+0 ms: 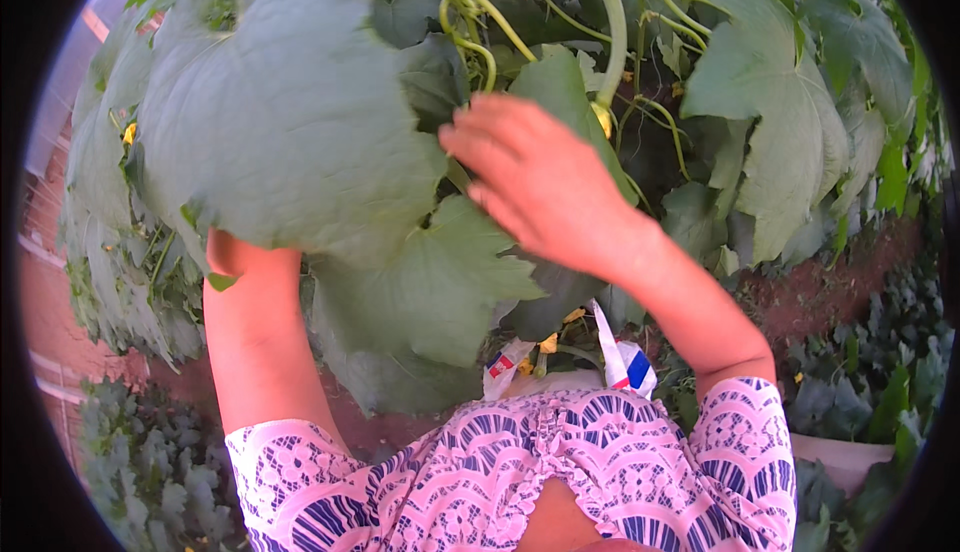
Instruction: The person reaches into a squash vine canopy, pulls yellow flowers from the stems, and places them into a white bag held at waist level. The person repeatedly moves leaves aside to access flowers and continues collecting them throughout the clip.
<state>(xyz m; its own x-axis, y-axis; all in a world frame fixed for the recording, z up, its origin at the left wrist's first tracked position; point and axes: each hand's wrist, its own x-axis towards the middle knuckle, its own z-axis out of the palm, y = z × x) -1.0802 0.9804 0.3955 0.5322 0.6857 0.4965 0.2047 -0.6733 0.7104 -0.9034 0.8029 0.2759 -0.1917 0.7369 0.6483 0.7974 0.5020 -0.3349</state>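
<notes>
Among large green vine leaves, my right hand [536, 177] is raised over the foliage, its back up and its fingers stretched towards the right edge of a broad leaf [292, 124]. Nothing shows in its fingers. My left forearm reaches up under that same leaf, which hides the left hand. A long pale green fruit [613, 26], with a yellow flower [602, 119] at its lower tip, hangs just above and right of my right hand. Curling green stems [480, 41] cross behind the fingertips.
Close to my waist is a white plastic bag [615, 360] with red and blue print, with yellow flowers and a fruit by its opening. Dense leafy vines [787, 109] stand to the right. Lower plants [150, 462] grow at the bottom left, beside bare brown soil [82, 312].
</notes>
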